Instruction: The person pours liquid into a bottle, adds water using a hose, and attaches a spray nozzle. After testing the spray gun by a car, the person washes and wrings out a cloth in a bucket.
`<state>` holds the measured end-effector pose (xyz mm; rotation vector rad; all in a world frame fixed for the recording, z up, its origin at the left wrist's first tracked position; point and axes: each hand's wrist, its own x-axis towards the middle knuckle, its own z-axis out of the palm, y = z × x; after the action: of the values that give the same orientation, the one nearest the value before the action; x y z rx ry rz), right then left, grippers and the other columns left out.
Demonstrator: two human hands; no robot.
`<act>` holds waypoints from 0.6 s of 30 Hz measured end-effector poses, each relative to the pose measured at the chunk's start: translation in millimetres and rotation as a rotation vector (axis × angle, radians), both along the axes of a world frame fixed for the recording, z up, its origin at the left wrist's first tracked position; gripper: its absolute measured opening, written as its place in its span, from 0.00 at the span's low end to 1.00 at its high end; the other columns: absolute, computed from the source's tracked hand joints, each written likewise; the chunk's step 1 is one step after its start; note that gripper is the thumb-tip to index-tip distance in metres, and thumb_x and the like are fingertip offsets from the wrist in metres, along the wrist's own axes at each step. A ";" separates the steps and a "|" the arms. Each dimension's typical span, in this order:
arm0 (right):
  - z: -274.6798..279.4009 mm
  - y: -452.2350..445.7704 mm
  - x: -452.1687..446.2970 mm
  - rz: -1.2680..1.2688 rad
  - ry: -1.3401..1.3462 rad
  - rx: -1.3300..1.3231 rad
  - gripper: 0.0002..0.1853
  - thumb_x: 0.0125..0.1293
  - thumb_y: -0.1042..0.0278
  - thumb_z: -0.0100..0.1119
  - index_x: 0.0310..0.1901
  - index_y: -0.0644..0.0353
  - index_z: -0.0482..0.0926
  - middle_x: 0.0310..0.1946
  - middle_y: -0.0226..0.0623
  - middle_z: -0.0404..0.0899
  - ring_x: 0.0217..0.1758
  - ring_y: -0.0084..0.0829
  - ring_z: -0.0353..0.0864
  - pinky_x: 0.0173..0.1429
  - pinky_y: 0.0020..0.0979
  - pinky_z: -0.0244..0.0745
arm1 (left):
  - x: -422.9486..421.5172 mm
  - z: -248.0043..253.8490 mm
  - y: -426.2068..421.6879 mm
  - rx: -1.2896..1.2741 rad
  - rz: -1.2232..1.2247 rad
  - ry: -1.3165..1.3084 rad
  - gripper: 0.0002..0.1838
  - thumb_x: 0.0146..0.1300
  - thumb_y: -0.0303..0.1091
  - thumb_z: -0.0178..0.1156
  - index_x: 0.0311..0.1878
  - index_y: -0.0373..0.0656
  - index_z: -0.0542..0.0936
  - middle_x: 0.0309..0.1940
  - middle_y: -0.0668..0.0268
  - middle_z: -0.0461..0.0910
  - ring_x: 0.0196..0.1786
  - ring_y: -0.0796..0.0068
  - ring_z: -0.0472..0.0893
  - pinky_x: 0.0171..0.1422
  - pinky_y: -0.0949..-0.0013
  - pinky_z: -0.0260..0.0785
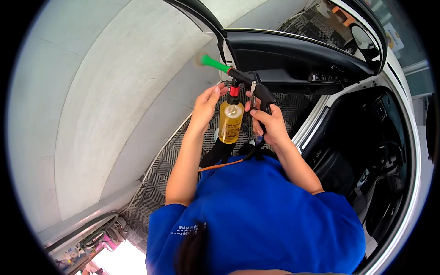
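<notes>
A black spray gun (266, 97) with a metal trigger lever is gripped in my right hand (270, 123), fingers wrapped round its handle. Its green nozzle (215, 63) points up and left, the tip blurred. Below the gun's barrel hangs a clear bottle (230, 123) of yellow liquid, upright, with a red and black neck. My left hand (206, 106) is beside the bottle's neck, fingers stretched out and holding nothing; whether the fingertips touch the neck I cannot tell. An orange hose (221, 165) crosses in front of my blue shirt.
A white car stands at the right with its black-lined door (284, 59) open ahead of me. The dark car interior (353, 146) shows a steering wheel. A pale wall (101, 101) rises on the left. Patterned floor tiles (158, 172) lie below, and cluttered shelves (78, 254) stand at lower left.
</notes>
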<state>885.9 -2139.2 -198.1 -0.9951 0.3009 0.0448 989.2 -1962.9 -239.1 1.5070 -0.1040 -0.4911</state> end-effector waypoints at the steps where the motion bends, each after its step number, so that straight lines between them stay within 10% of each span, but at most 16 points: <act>1: 1.0 -2.7 1.2 0.073 -0.027 0.003 0.25 0.61 0.80 0.50 0.62 0.68 0.66 0.47 0.38 0.79 0.12 0.16 0.63 0.17 0.19 0.60 | 1.6 0.4 -2.8 -0.058 -0.025 -0.017 0.26 0.74 0.46 0.49 0.62 0.32 0.72 0.55 0.56 0.79 0.60 0.68 0.76 0.66 0.66 0.64; 3: 4.6 -4.7 2.9 0.185 -0.050 0.006 0.35 0.55 0.81 0.47 0.69 0.68 0.59 0.60 0.47 0.74 0.13 0.17 0.64 0.19 0.19 0.63 | 4.9 2.8 -2.1 -0.117 -0.048 -0.033 0.26 0.74 0.46 0.50 0.62 0.31 0.72 0.54 0.57 0.80 0.59 0.69 0.76 0.67 0.66 0.63; 13: 11.2 -5.8 7.0 0.253 -0.112 0.102 0.26 0.61 0.81 0.47 0.63 0.72 0.66 0.59 0.46 0.75 0.14 0.18 0.65 0.19 0.19 0.61 | 16.3 -9.5 -1.0 -0.324 -0.346 0.047 0.25 0.69 0.50 0.57 0.55 0.35 0.77 0.49 0.62 0.81 0.52 0.73 0.79 0.59 0.67 0.70; 18: 6.2 -4.3 11.0 0.275 -0.028 -0.027 0.19 0.62 0.79 0.48 0.55 0.68 0.74 0.38 0.34 0.81 0.12 0.19 0.66 0.18 0.23 0.59 | 6.4 -13.1 -9.3 -0.383 -0.105 0.207 0.18 0.64 0.43 0.64 0.44 0.36 0.83 0.40 0.63 0.84 0.41 0.74 0.82 0.50 0.70 0.74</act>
<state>896.9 -2143.6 -191.9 -1.0579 0.1373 0.2771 995.6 -1972.2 -252.2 1.0737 -0.1086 -0.6679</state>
